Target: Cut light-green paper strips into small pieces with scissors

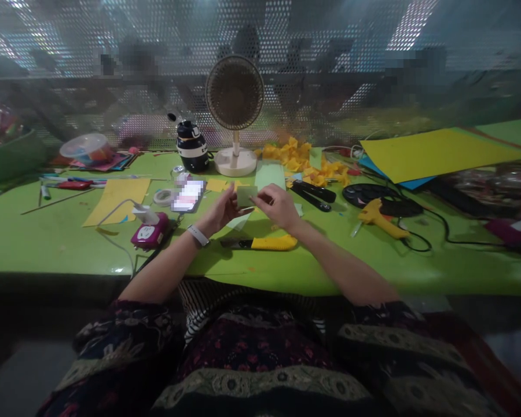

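Note:
A small square of green paper [246, 196] is held upright between my two hands, above the green tabletop. My left hand [226, 208] grips its left edge, thumb raised. With fingertips pinched together, my right hand [275, 204] holds the lower right side of the square. Just below them lies a yellow utility knife [271, 243], its dark end pointing left. Pale green paper scraps [238, 222] rest on the table under the hands. A black stapler [313, 194] lies right of my right hand.
A white fan [235, 162] and a black bottle [191, 152] stand at the back. Yellow folded paper pieces [290, 153] are heaped beside them. To the left are a phone [189, 196], tape roll [162, 198] and purple power socket [150, 231]. A yellow glue gun [382, 219] lies right.

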